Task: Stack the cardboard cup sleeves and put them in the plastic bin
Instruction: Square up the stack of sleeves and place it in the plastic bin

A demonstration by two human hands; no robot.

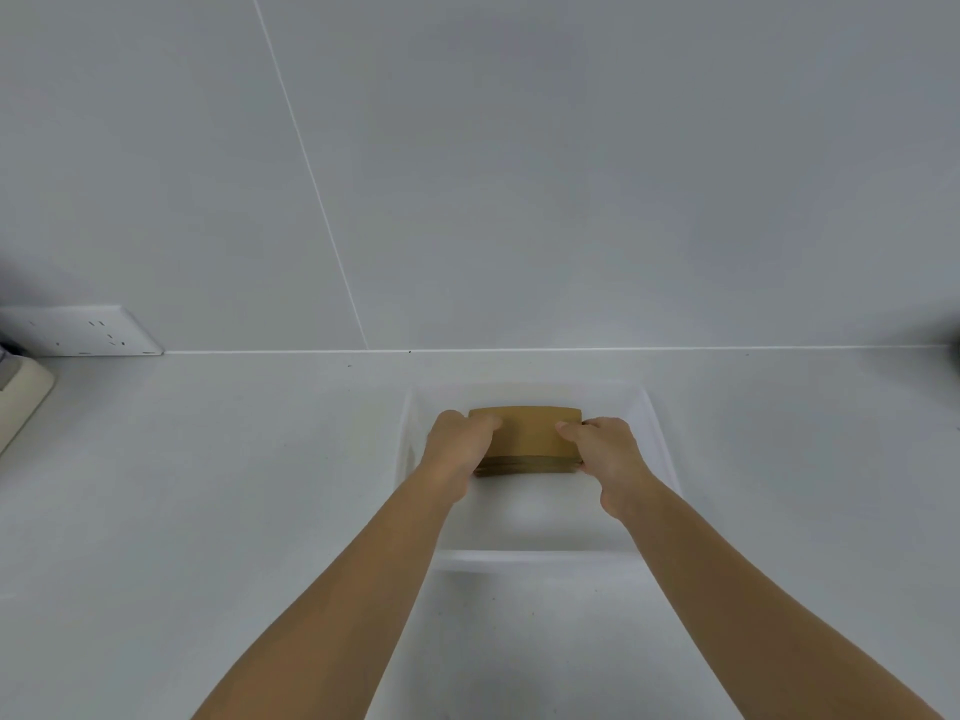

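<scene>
A stack of flat brown cardboard cup sleeves (525,438) is inside the translucent white plastic bin (655,428), toward its far end. My left hand (457,444) grips the stack's left end, thumb on top. My right hand (608,452) grips the right end the same way. Whether the stack rests on the bin's floor or hangs just above it, I cannot tell.
The bin stands on a pale grey counter (208,485) against a tiled wall. A white wall socket (88,330) is at the far left, with a beige object (21,397) below it at the frame's edge.
</scene>
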